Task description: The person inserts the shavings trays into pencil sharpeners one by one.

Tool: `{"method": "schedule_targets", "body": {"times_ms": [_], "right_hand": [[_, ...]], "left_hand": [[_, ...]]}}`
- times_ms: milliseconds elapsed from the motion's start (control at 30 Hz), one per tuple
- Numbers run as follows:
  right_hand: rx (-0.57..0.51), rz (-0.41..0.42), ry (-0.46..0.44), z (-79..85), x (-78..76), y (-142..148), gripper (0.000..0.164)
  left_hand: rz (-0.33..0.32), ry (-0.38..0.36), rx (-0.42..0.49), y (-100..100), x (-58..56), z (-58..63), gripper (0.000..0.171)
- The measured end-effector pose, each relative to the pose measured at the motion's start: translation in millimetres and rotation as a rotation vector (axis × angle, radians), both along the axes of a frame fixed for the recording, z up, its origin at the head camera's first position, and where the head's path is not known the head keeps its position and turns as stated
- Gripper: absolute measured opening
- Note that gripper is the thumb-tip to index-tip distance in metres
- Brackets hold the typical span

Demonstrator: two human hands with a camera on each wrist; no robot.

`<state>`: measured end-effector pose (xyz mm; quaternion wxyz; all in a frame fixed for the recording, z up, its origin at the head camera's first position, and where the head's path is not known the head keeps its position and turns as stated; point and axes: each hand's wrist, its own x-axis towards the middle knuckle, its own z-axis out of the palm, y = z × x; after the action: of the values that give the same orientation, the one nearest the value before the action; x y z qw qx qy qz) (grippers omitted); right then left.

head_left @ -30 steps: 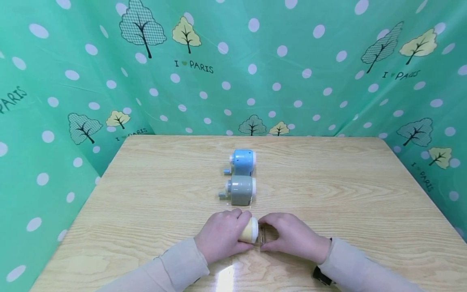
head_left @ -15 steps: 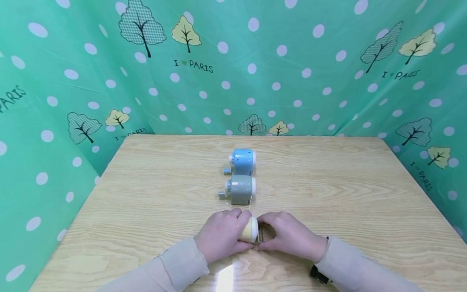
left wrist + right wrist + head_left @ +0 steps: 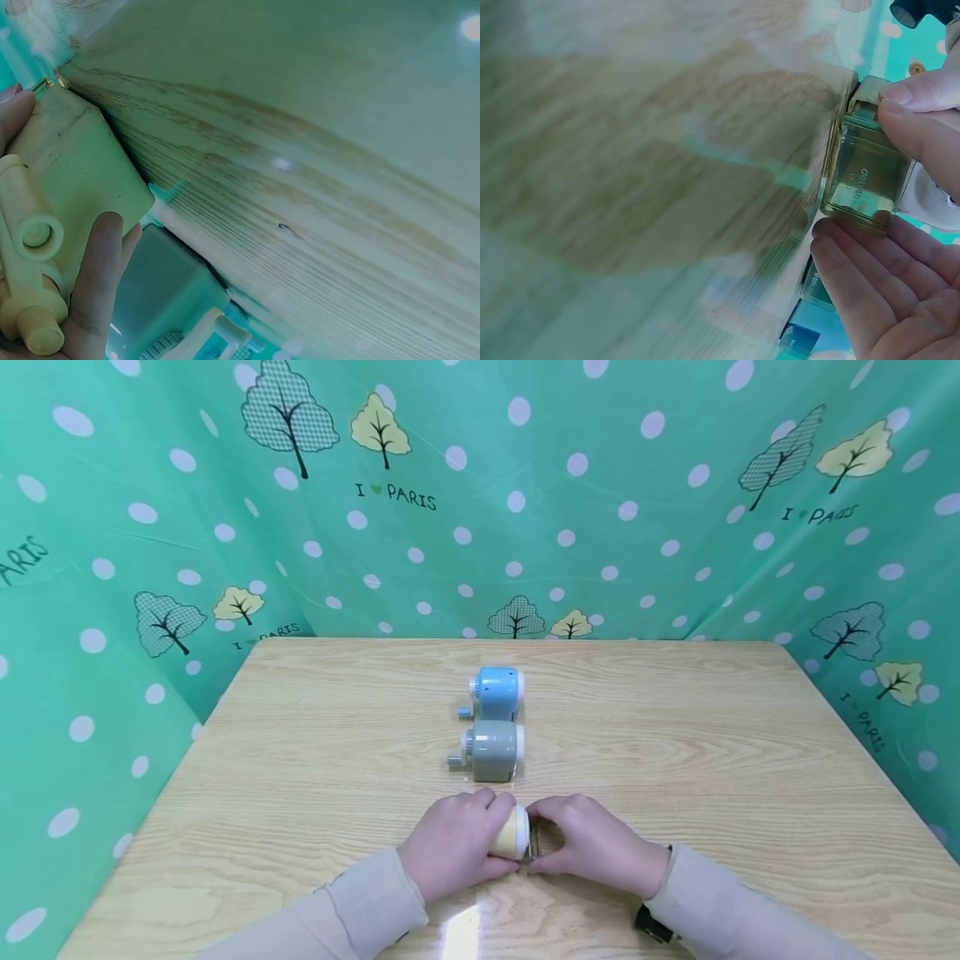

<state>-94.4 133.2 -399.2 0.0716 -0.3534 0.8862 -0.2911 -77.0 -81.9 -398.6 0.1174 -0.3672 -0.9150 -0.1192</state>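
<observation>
My left hand (image 3: pixel 457 843) grips a pale yellow crank pencil sharpener (image 3: pixel 510 835) on its side near the table's front. In the left wrist view, the crank handle (image 3: pixel 37 232) shows beside the fingers. Opposite it, my right hand (image 3: pixel 596 843) pinches a clear plastic shavings drawer (image 3: pixel 866 176) between thumb and fingers, right at the sharpener's white-rimmed end. The drawer overlaps the sharpener body's end in the right wrist view. Much of the yellow body is hidden under the left hand in the head view.
A grey crank sharpener (image 3: pixel 495 752) stands just beyond my hands, with a blue one (image 3: pixel 498 692) right behind it. Both cranks point left. The wooden table (image 3: pixel 675 718) ends at a green dotted curtain (image 3: pixel 420 593) at the back.
My right hand has shifted slightly left, bringing the clear drawer closer against the yellow sharpener's end. The left hand keeps its grip and hardly moves.
</observation>
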Motion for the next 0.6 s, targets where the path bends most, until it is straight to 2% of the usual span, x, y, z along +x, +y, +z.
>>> {"method": "schedule_targets", "body": {"times_ms": [600], "right_hand": [[-0.015,0.013,0.045,-1.6,-0.2,-3.8,0.049]], "left_hand": [[-0.006,0.026,0.009,0.2,-0.3,-1.9,0.055]]}}
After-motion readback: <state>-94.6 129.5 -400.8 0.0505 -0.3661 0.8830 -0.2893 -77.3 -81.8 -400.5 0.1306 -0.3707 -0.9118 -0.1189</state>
